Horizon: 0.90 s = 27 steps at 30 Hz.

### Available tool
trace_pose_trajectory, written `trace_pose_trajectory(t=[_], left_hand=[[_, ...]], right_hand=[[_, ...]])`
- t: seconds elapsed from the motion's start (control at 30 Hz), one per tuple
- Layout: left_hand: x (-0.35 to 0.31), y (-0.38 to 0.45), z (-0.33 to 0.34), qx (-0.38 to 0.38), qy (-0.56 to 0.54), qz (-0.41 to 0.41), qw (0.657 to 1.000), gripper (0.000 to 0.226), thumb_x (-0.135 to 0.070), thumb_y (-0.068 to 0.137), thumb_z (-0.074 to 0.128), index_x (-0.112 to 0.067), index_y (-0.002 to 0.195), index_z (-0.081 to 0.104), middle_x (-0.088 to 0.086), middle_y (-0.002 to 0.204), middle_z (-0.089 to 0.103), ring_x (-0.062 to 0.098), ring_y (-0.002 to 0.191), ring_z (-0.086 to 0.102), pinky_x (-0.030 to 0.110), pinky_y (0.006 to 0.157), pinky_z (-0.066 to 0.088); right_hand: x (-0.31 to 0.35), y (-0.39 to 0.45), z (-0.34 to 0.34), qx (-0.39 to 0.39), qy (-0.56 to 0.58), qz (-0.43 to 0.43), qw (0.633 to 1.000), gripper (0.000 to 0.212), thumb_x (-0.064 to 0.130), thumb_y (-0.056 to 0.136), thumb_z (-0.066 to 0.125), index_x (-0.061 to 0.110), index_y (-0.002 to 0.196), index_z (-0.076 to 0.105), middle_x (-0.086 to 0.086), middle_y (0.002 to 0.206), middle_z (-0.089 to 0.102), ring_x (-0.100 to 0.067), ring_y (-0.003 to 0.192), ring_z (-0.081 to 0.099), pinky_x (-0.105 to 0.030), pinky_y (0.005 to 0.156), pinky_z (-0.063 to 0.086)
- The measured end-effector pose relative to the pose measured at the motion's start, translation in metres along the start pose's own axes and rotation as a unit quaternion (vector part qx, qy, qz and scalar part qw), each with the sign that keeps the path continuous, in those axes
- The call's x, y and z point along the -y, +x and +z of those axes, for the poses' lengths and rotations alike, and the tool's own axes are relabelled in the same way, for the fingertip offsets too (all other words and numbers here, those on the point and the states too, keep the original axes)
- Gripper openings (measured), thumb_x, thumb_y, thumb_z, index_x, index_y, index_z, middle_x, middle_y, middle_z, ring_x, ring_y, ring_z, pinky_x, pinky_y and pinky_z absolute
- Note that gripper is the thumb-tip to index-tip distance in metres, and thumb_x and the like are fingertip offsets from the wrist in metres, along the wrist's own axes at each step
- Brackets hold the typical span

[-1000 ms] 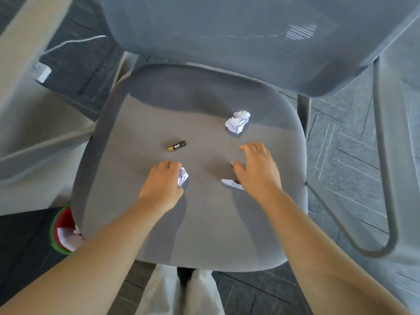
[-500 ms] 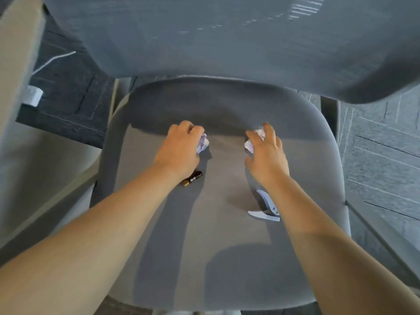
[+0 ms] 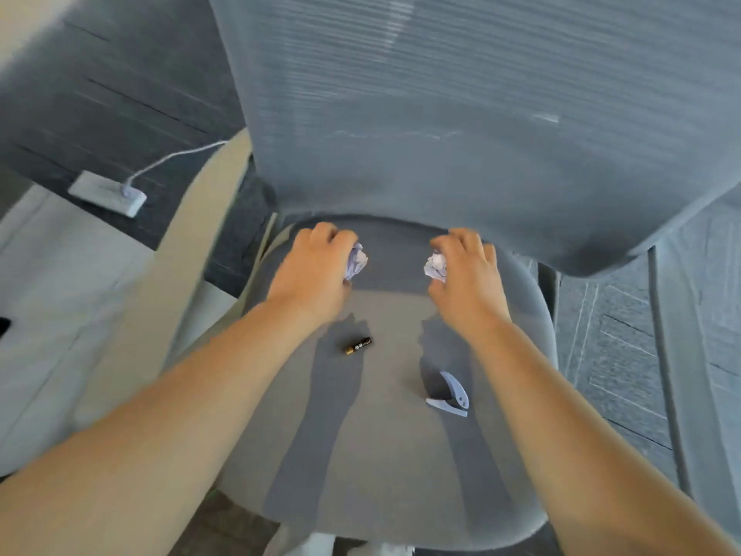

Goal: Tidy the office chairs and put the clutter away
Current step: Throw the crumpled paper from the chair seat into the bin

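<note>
A grey office chair seat [image 3: 385, 467] fills the middle of the view, its mesh backrest [image 3: 461, 114] rising above. My left hand [image 3: 312, 270] grips a crumpled white paper ball [image 3: 356, 262] over the rear of the seat. My right hand [image 3: 467, 274] holds a second crumpled paper ball [image 3: 435, 266] beside it. A small black and gold battery [image 3: 359, 345] lies on the seat below my left hand. A small white clip-like piece [image 3: 451, 395] lies on the seat under my right forearm.
A white power strip [image 3: 107, 193] with its cable lies on the dark carpet at the left. A pale desk leg or panel [image 3: 192, 274] runs diagonally beside the chair. The chair's armrest frame [image 3: 665, 355] stands at the right.
My right hand left the clip piece, reached to the far paper ball and closed round it. Both hands have moved toward the back of the seat, each with a paper ball.
</note>
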<state>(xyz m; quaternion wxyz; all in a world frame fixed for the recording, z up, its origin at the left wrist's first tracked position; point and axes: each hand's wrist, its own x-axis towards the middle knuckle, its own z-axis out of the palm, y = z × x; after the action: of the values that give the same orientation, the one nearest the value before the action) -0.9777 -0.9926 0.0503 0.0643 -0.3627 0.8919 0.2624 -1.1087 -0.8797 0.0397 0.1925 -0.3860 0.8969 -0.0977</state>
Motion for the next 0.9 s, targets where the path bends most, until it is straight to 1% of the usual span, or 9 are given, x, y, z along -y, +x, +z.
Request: trace_pose_trajectory(t=[0.1, 0.17, 0.27, 0.37, 0.47, 0.57, 0.73, 0.8, 0.9], left_hand=[[-0.005, -0.025, -0.035, -0.039, -0.006, -0.02, 0.999, 0.038, -0.001, 0.083, 0.055, -0.005, 0.12, 0.051, 0.015, 0.128, 0.046, 0.035, 0.117, 0.04, 0.042, 0.095, 0.042], [-0.006, -0.046, -0.052, -0.069, -0.011, -0.036, 0.997, 0.039, -0.003, 0.083, 0.055, -0.005, 0.122, 0.05, 0.015, 0.129, 0.046, 0.035, 0.117, 0.04, 0.041, 0.094, 0.039], [-0.007, -0.085, -0.066, -0.113, -0.022, -0.065, 0.991, 0.043, -0.005, 0.082, 0.056, -0.005, 0.124, 0.049, 0.017, 0.129, 0.048, 0.035, 0.117, 0.042, 0.042, 0.094, 0.039], [-0.007, -0.139, -0.072, -0.164, -0.024, -0.121, 0.979, 0.045, -0.007, 0.083, 0.058, -0.007, 0.127, 0.047, 0.016, 0.132, 0.047, 0.036, 0.117, 0.043, 0.042, 0.096, 0.04], [-0.006, -0.196, -0.071, -0.197, -0.039, -0.186, 0.962, 0.045, -0.007, 0.084, 0.058, -0.007, 0.128, 0.047, 0.016, 0.131, 0.047, 0.036, 0.117, 0.042, 0.041, 0.096, 0.038], [0.0, -0.247, -0.067, -0.215, -0.044, -0.231, 0.948, 0.046, -0.009, 0.085, 0.057, -0.006, 0.129, 0.045, 0.016, 0.131, 0.046, 0.035, 0.118, 0.043, 0.04, 0.095, 0.04], [0.022, -0.329, -0.046, -0.26, -0.065, -0.328, 0.906, 0.048, -0.01, 0.084, 0.059, -0.009, 0.13, 0.044, 0.013, 0.132, 0.047, 0.032, 0.118, 0.045, 0.039, 0.092, 0.045], [0.031, -0.355, -0.031, -0.257, -0.081, -0.356, 0.895, 0.048, -0.01, 0.084, 0.06, -0.008, 0.129, 0.045, 0.014, 0.132, 0.047, 0.033, 0.118, 0.045, 0.038, 0.093, 0.044], [0.049, -0.389, -0.001, -0.239, -0.106, -0.399, 0.879, 0.048, -0.009, 0.085, 0.058, -0.008, 0.131, 0.043, 0.014, 0.134, 0.046, 0.032, 0.122, 0.042, 0.036, 0.096, 0.041]], right_hand=[[0.025, -0.009, -0.025, -0.02, 0.008, -0.045, 0.999, 0.039, -0.005, 0.08, 0.044, 0.008, 0.115, 0.051, -0.007, 0.132, 0.046, -0.033, 0.113, 0.043, -0.031, 0.092, 0.033], [0.044, -0.02, -0.037, -0.019, 0.028, -0.068, 0.997, 0.039, -0.006, 0.081, 0.043, 0.006, 0.118, 0.048, -0.007, 0.13, 0.047, -0.033, 0.111, 0.042, -0.033, 0.091, 0.035], [0.067, -0.043, -0.05, -0.008, 0.047, -0.117, 0.992, 0.042, -0.003, 0.084, 0.044, 0.006, 0.125, 0.043, -0.007, 0.131, 0.047, -0.033, 0.11, 0.04, -0.035, 0.093, 0.036], [0.085, -0.073, -0.055, 0.009, 0.044, -0.192, 0.98, 0.038, -0.002, 0.084, 0.046, 0.004, 0.121, 0.045, -0.009, 0.132, 0.045, -0.033, 0.111, 0.04, -0.036, 0.094, 0.036], [0.101, -0.109, -0.053, 0.034, 0.042, -0.253, 0.966, 0.036, -0.001, 0.082, 0.049, 0.005, 0.118, 0.048, -0.011, 0.139, 0.035, -0.031, 0.124, 0.035, -0.034, 0.097, 0.036], [0.12, -0.142, -0.047, 0.058, 0.056, -0.295, 0.952, 0.038, -0.002, 0.081, 0.05, 0.006, 0.117, 0.05, -0.011, 0.136, 0.033, -0.029, 0.124, 0.036, -0.031, 0.092, 0.04], [0.159, -0.204, -0.018, 0.11, 0.05, -0.405, 0.906, 0.039, 0.001, 0.081, 0.054, 0.003, 0.119, 0.051, -0.016, 0.128, 0.043, -0.031, 0.12, 0.039, -0.038, 0.093, 0.042], [0.167, -0.224, 0.0, 0.143, 0.044, -0.429, 0.891, 0.043, -0.001, 0.08, 0.055, 0.004, 0.122, 0.049, -0.016, 0.129, 0.044, -0.031, 0.119, 0.041, -0.037, 0.092, 0.042], [0.174, -0.25, 0.036, 0.194, 0.034, -0.44, 0.876, 0.049, -0.001, 0.08, 0.056, 0.003, 0.127, 0.045, -0.016, 0.131, 0.046, -0.031, 0.12, 0.043, -0.036, 0.094, 0.041]])
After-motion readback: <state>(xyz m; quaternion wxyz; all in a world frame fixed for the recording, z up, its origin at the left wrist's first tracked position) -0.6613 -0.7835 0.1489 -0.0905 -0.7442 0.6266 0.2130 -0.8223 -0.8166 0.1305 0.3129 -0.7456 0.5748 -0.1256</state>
